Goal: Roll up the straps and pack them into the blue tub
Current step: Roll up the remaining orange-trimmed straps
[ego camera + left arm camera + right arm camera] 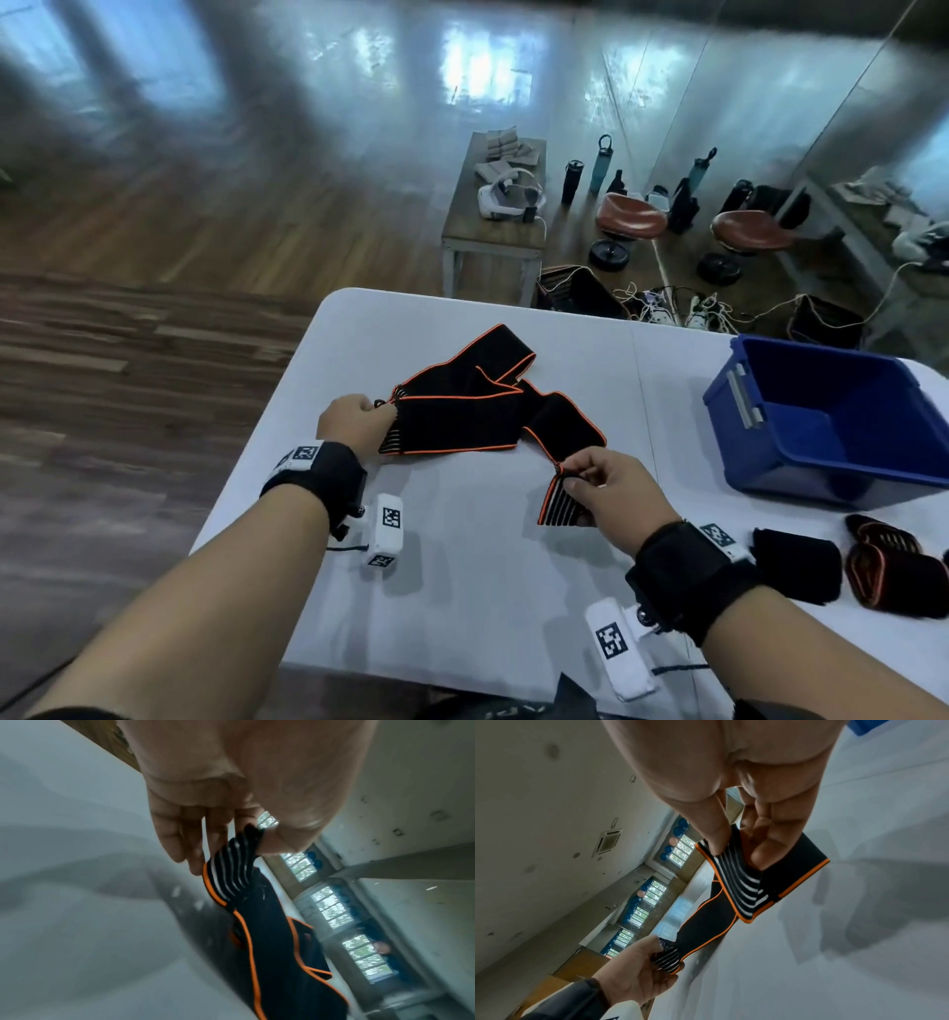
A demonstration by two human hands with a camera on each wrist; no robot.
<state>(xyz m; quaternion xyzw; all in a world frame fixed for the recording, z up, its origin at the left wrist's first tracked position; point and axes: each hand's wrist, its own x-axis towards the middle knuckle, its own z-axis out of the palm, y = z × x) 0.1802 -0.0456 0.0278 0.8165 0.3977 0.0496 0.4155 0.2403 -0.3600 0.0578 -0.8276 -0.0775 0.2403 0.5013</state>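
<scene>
A long black strap (pixel 462 406) with orange edging lies folded in loose zigzags on the white table (pixel 462 565). My left hand (pixel 354 419) pinches its striped left end (pixel 231 866) between thumb and fingers. My right hand (pixel 611 488) pinches the other striped end (pixel 739 890), folded over and lifted just off the table. The left hand (pixel 639 969) also shows in the right wrist view. The blue tub (pixel 832 416) stands open at the right, with nothing visible inside it.
Rolled black straps (pixel 796 565) and orange-edged rolls (pixel 888 570) lie at the table's right edge near the tub. Beyond the table stand a small wooden bench (pixel 493 226) with a headset, bottles, two brown stools (pixel 631 216) and floor cables.
</scene>
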